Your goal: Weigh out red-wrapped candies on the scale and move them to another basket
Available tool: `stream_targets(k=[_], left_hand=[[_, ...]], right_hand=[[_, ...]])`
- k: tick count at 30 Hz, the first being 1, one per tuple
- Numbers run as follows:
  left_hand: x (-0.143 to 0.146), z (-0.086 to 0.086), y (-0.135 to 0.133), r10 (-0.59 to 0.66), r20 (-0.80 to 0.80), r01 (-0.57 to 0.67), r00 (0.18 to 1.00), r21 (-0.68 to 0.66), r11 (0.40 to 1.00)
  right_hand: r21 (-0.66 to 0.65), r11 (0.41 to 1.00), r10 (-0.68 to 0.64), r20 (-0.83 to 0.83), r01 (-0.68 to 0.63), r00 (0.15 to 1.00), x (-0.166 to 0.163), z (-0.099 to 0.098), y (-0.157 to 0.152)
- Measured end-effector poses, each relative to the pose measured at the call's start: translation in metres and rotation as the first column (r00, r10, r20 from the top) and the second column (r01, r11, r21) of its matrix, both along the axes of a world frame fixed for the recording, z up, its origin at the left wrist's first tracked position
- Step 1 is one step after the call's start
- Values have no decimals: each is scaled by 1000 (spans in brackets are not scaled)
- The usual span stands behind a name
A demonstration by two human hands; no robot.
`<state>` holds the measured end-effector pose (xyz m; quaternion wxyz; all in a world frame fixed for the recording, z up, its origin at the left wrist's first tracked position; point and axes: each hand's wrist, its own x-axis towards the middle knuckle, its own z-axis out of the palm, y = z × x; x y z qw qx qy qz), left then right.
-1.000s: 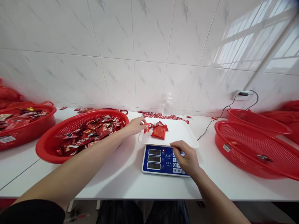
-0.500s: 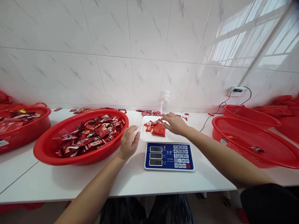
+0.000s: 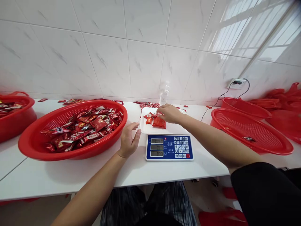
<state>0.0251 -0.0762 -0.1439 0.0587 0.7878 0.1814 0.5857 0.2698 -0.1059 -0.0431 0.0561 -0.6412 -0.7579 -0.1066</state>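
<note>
On the digital scale's [image 3: 169, 147] white tray [image 3: 172, 129], several red packets [image 3: 159, 122] already lie grouped; your right hand's [image 3: 171, 113] fingers reach them, grip unclear. Your left hand's [image 3: 129, 139] fingers are parted, apparently unladen; many wrapped packets [image 3: 90, 127] remain in the red basket [image 3: 30, 142].

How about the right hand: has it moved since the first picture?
Yes: against the scale, the right hand has gone from over the keypad forward to the packets on the white pan.

Packets [image 3: 159, 123] glossy, tray [image 3: 170, 128] smooth plastic, basket [image 3: 63, 117] shiny plastic, tiles [image 3: 145, 22] glossy
</note>
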Motion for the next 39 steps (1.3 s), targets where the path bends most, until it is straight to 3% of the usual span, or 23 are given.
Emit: stream_targets(k=[10,17,25,33,39], left_hand=[[-3,-1,7,14,58,-1,998,-220,975],[-5,-1,11,-2,81,29,997,-329,944],[-6,1,9,-18,68,41,998,-346,937],[-8,2,9,-33,55,51,998,-374,926],[-9,2,12,-11,60,35,998,-401,916]], right_hand=[[-90,996,-4,19,6,1000,-10,-7,14],[-97,995,-2,-24,-1,1000,-3,-1,1],[-223,974,-6,-192,-38,981,-23,-27,-3],[-202,976,28,-239,-77,971,-27,-20,6],[-201,970,93,-209,-136,973,-49,-29,27]])
